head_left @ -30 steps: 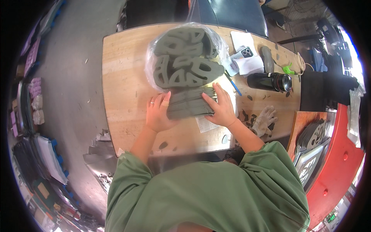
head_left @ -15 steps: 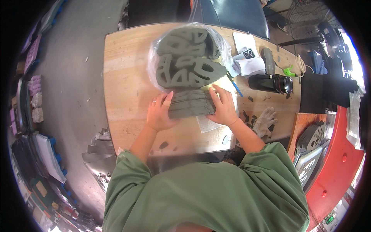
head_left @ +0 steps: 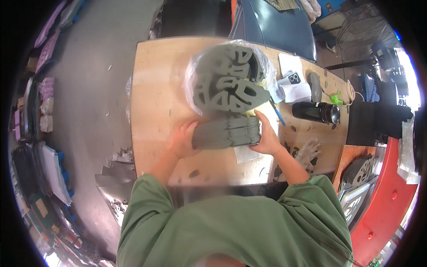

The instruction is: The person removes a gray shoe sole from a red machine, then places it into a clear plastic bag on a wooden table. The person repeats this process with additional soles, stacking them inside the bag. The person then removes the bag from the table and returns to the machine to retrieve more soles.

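Between my two hands is a stack of thin dark grey foam pieces [head_left: 226,132], its layered edges facing me. My left hand [head_left: 183,139] presses on its left end, and my right hand [head_left: 267,135] grips the right end with the thumb near the front edge. Just beyond the stack lies a clear plastic bag [head_left: 192,84]. In its opening are dark grey cut-out foam sheets [head_left: 231,84] with curved holes, piled up. A printed paper slip [head_left: 246,154] sticks out under the stack's front right side.
On the wooden table [head_left: 155,89], to the right, are a phone [head_left: 291,78], white papers [head_left: 296,93], a blue pen [head_left: 277,112], a black bottle [head_left: 313,112], a glove [head_left: 308,153] and dark scraps. A red cabinet [head_left: 382,196] stands at the right.
The stack has turned a little in my hands and its layered front shows more. The whole view has shifted, so the table sits lower and further right.
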The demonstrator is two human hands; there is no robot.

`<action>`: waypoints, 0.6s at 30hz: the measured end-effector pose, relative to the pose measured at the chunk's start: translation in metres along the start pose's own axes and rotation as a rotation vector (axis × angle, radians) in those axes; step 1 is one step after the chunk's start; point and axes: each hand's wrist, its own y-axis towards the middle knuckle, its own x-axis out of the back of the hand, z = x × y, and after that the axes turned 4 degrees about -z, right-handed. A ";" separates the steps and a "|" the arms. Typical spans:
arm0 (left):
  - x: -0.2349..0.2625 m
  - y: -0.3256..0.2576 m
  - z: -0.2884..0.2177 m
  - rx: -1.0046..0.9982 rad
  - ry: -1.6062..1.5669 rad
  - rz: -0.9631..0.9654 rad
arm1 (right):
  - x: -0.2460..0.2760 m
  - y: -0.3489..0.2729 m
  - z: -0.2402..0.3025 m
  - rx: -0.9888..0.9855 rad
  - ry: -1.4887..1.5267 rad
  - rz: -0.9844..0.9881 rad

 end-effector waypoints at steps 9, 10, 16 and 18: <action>-0.011 -0.007 0.000 -0.009 0.025 -0.062 | -0.008 -0.003 -0.016 0.022 0.026 0.013; -0.011 -0.006 -0.001 -0.031 -0.003 -0.102 | -0.007 -0.003 -0.018 -0.025 0.049 0.026; 0.031 0.018 -0.043 0.281 -0.207 0.071 | 0.020 0.006 -0.002 -0.300 0.239 0.062; 0.060 0.028 -0.069 0.394 -0.318 0.133 | 0.042 0.013 0.012 -0.428 0.389 0.091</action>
